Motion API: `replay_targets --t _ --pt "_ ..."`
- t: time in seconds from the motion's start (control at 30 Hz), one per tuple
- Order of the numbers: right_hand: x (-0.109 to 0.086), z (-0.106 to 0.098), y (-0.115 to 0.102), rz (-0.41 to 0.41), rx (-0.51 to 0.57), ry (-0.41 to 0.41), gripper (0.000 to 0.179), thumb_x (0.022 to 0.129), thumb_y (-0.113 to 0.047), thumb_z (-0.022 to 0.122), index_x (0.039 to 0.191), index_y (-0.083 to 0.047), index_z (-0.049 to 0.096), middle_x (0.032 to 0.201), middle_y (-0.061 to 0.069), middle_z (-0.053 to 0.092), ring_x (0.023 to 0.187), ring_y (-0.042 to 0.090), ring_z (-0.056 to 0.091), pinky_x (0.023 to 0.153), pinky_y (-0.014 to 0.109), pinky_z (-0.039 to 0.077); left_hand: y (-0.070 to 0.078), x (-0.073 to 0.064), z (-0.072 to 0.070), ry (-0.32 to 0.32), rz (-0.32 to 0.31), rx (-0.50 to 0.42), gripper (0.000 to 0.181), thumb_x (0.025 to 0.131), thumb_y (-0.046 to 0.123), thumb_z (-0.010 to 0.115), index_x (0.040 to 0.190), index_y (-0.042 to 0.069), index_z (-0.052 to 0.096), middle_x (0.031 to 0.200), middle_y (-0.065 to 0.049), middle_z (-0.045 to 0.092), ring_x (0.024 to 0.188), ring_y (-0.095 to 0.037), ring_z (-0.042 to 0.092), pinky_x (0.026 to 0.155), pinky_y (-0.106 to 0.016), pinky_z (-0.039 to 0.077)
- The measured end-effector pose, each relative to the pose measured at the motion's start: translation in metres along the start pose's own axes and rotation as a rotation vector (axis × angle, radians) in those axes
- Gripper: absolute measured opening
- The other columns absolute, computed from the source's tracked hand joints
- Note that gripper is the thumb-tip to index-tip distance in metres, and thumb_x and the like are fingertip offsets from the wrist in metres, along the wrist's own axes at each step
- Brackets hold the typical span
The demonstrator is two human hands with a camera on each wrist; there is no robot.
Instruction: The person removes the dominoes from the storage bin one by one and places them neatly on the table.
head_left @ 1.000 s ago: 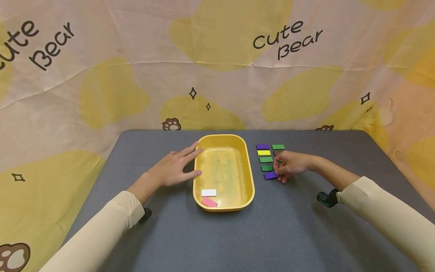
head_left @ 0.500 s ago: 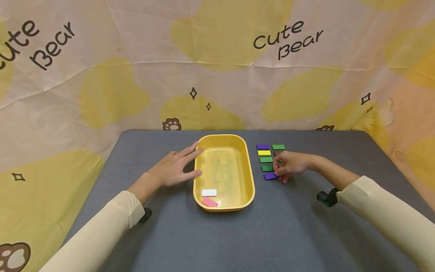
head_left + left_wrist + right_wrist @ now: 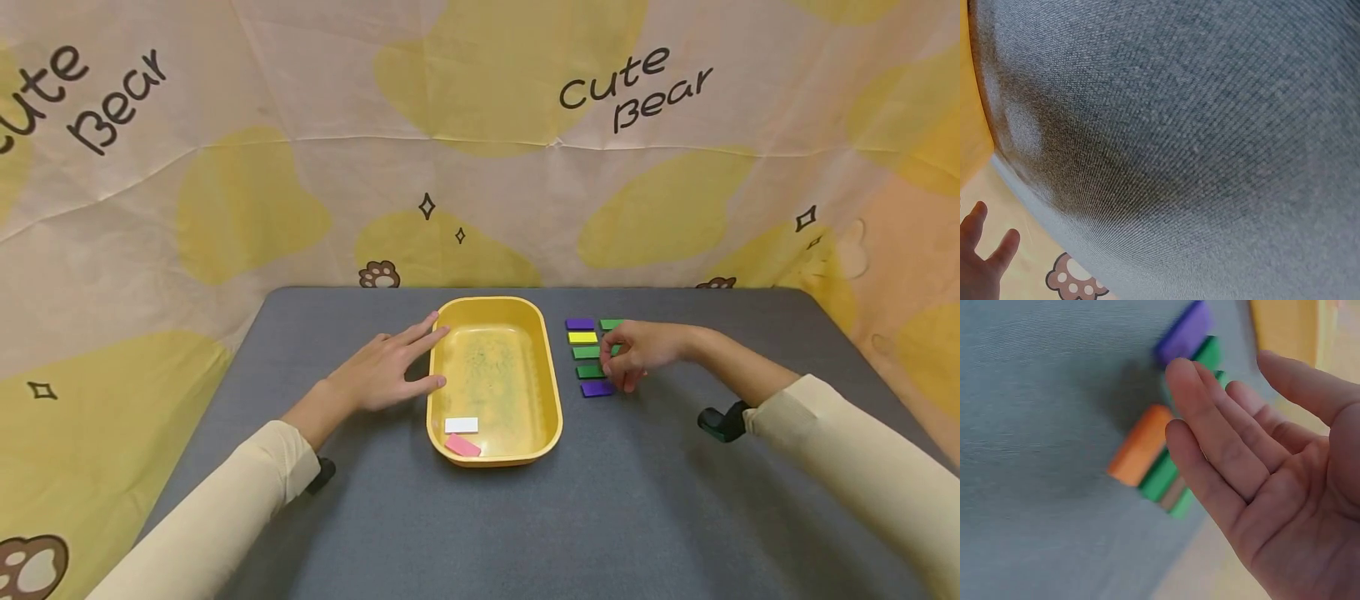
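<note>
In the head view my left hand [image 3: 382, 367] is spread at the left rim of a yellow tray [image 3: 551, 375], fingertips at or over its edge. My right hand [image 3: 641, 350] hovers over two columns of small coloured blocks to the right of the tray. Its fingers are relaxed with nothing between them, as the right wrist view shows. A purple block [image 3: 597, 389] is nearest in the left column. Behind it lie a dark green block [image 3: 589, 372], a green block [image 3: 586, 352], a yellow block [image 3: 582, 337] and another purple block [image 3: 580, 324]. An orange block [image 3: 1140, 447] shows under the hand.
A white block [image 3: 461, 426] and a pink block [image 3: 462, 446] lie in the tray's near left corner. The far green block [image 3: 611, 324] tops the right column, partly covered by my hand. A patterned cloth [image 3: 480, 150] hangs behind the grey table [image 3: 480, 533].
My right hand has let go of the near purple block and lifted slightly away. That block, tilted earlier, now lies straight in its column. The left hand has not moved.
</note>
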State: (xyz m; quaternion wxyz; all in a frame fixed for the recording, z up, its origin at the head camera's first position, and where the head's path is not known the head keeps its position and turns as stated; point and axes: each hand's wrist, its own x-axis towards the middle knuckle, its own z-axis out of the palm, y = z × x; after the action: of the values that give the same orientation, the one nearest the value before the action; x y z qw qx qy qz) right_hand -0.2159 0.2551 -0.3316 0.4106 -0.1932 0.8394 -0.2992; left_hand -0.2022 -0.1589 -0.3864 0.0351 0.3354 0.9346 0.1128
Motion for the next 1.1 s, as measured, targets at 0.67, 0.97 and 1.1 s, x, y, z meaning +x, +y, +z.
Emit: replay_targets --t 0.67,0.97,1.1 --pt "0.031 0.008 -0.089 -0.226 0.111 -0.001 0.034 0.1 -0.017 0.06 0.126 0.005 0.057 0.112 0.019 0.069 0.109 0.035 0.067 0.096 0.042 0.051 0.002 -0.001 -0.001 0.003 0.008 -0.002 0.08 0.096 0.066 0.044 0.16 0.022 0.025 0.166 -0.002 0.013 0.142 -0.028 0.039 0.106 -0.054 0.034" --pt "0.064 0.033 -0.113 -0.185 0.007 -0.12 0.039 0.101 -0.022 0.058 0.13 0.004 0.057 0.123 0.022 0.065 0.109 0.031 0.068 0.096 0.039 0.051 0.002 0.0 -0.003 -0.014 -0.013 -0.007 0.079 0.096 0.066 0.045 0.16 0.024 0.024 0.166 -0.001 0.012 0.142 -0.028 0.039 0.108 -0.054 0.034" --pt "0.077 0.045 -0.121 -0.177 -0.039 -0.188 0.041 0.101 -0.021 0.057 0.132 0.005 0.055 0.123 0.021 0.066 0.108 0.03 0.068 0.095 0.037 0.051 0.002 -0.001 -0.003 -0.013 -0.014 -0.007 0.079 0.095 0.066 0.045 0.16 0.025 0.023 0.166 -0.001 0.013 0.141 -0.028 0.04 0.107 -0.054 0.034"
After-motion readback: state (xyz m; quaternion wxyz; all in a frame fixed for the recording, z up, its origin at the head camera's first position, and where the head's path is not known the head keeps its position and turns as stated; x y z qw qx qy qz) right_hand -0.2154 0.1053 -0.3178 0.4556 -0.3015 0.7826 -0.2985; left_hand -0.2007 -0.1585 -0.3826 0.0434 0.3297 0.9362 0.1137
